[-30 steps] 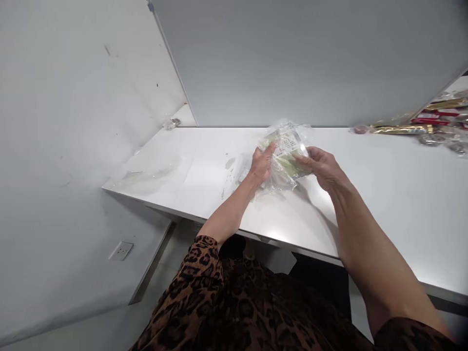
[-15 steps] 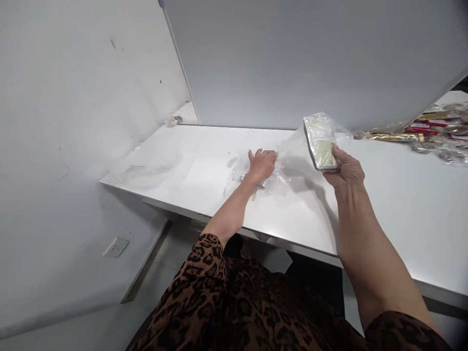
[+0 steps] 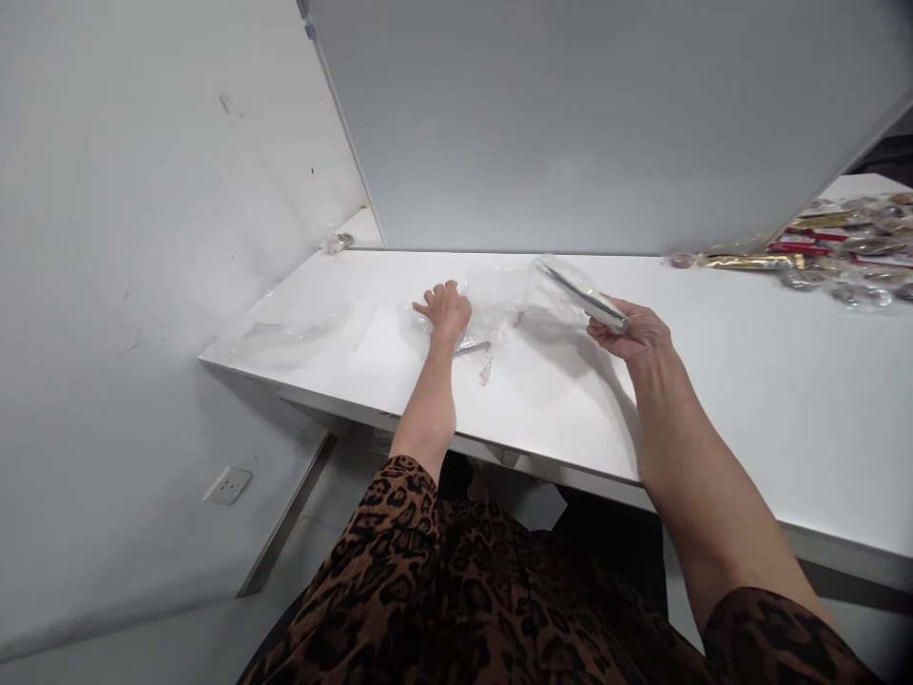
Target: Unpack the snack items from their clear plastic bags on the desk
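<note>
The flat, dark-edged packet [image 3: 581, 293] in the right hand [image 3: 638, 328] wears thin, clear plastic, glossy and creased. Under the left hand [image 3: 446, 310] I see crumpled transparent film [image 3: 419, 325], shiny along its wrinkles. Beneath both hands, the long white tabletop [image 3: 556, 404] looks smooth, softly glossy. Past them stands a broad grey panel [image 3: 571, 114], smooth, nearly matt. Right of the right hand, a slim gold-coloured strip [image 3: 752, 261] gleams like foil. Nearer me than the hands, brown-and-black leopard-print sleeves [image 3: 396, 504] look like matt cloth.

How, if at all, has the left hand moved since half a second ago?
Yes. The left hand has moved left over the table, nearer in the view to the wall socket, whose place in the picture is almost unchanged.
</note>
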Available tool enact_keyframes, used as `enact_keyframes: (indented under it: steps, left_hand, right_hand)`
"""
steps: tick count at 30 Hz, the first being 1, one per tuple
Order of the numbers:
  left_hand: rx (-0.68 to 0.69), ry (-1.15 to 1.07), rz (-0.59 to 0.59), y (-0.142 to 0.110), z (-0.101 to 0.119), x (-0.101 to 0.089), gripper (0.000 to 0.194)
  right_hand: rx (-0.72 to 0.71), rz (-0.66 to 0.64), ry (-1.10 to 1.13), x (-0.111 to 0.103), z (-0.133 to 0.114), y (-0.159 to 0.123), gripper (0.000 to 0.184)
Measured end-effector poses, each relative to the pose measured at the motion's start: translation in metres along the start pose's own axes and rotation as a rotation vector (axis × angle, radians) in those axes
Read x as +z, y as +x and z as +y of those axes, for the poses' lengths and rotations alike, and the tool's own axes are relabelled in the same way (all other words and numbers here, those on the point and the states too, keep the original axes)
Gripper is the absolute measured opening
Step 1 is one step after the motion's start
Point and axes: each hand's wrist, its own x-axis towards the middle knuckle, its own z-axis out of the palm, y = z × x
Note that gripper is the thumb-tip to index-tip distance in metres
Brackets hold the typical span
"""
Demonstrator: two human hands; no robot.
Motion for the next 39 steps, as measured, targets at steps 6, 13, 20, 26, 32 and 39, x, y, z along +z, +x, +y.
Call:
enact_keyframes:
  steps: [6,13,20,26,32,39]
  left_hand:
    - [0.487,-0.472,0.14,-0.042,0.039,0.009,0.041]
    - [0.461,-0.796,-0.646,-0.06,0.056,0.063,0.064]
    - [0.015,-1.41,-0.679,-0.045,0.057,0.037,0.079]
    - [-0.137,-1.75,-0.532,-0.041,0.052,0.006,0.058]
    - [-0.245,-1.807,-0.38,-0.042,0.059,0.018,0.029]
    - [-0.398,-1.612,-0.048,-0.033,0.052,0.026,0.062]
  right_hand:
    - [-0.059,0.077,0.442,0.004,-0.015,-0.006,0.015]
    - [0.022,-0.044,0.521,0.02,-0.014,-0.021,0.013]
    - [0.08,-0.251,0.21,0.045,0.0,-0.038,0.021]
    - [0.163,-0.367,0.047,0.044,0.012,-0.04,0.037]
    - [0.231,-0.335,-0.015,0.06,0.015,-0.05,0.053]
    - [0.002,-0.189,-0.039,0.071,-0.005,-0.061,0.054]
